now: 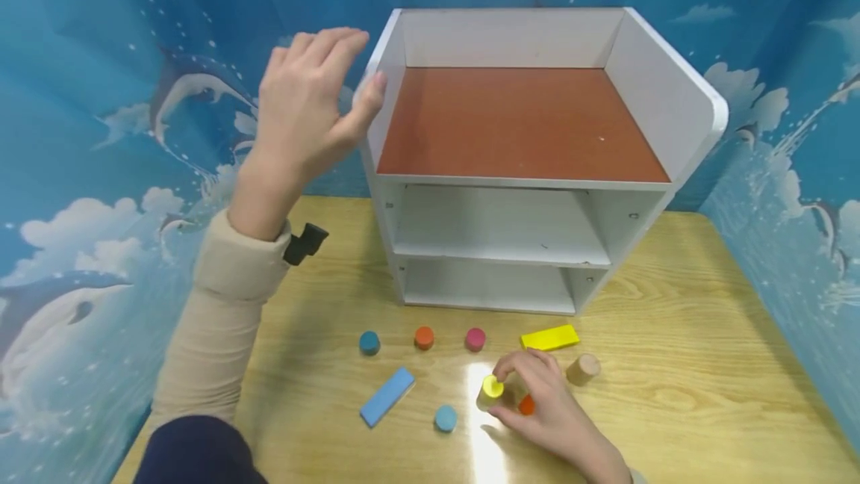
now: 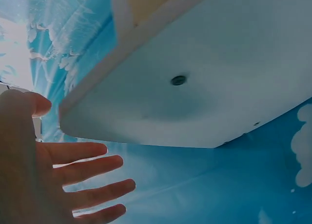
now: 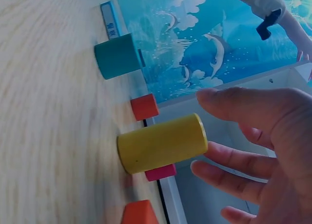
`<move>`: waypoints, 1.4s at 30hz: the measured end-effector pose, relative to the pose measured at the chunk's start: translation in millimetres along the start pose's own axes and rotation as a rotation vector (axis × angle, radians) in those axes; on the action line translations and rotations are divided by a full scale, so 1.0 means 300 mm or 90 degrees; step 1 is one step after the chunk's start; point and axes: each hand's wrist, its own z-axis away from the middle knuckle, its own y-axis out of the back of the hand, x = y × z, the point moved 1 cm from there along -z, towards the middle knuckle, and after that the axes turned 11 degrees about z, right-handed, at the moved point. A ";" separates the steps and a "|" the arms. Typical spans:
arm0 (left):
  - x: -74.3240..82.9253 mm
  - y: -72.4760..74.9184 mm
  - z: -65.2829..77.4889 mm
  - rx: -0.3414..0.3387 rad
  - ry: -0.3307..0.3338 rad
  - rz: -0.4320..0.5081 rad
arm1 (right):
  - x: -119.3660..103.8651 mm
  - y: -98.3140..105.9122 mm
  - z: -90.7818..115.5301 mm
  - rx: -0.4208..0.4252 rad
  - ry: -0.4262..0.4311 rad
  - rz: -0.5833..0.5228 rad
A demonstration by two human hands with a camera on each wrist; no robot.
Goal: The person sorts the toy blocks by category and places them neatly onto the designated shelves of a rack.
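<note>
My left hand [image 1: 305, 99] is raised beside the left side panel of the white shelf unit [image 1: 672, 88]. In the left wrist view its fingers [image 2: 97, 171] are spread and hold nothing. Low on the right, my right hand [image 1: 547, 405] is at a yellow cylinder [image 1: 493, 388] standing upright on the table. The right wrist view shows the thumb apart from the yellow cylinder's top, with fingertips close to its other side; contact is unclear. An orange block [image 1: 527, 405] is partly hidden by this hand. A plain wooden cylinder [image 1: 583, 369] stands to its right.
Before the unit stand dark blue [image 1: 369, 343], orange [image 1: 424, 337] and magenta [image 1: 475, 339] pieces. A yellow bar [image 1: 549, 337], a blue bar [image 1: 387, 396] and a light blue cylinder [image 1: 446, 418] are also on the table [image 1: 685, 364]. Ocean-print curtains [image 1: 134, 170] surround it.
</note>
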 end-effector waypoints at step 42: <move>0.001 -0.077 0.001 -0.081 0.157 0.057 | 0.037 -0.107 0.023 -0.018 0.004 0.125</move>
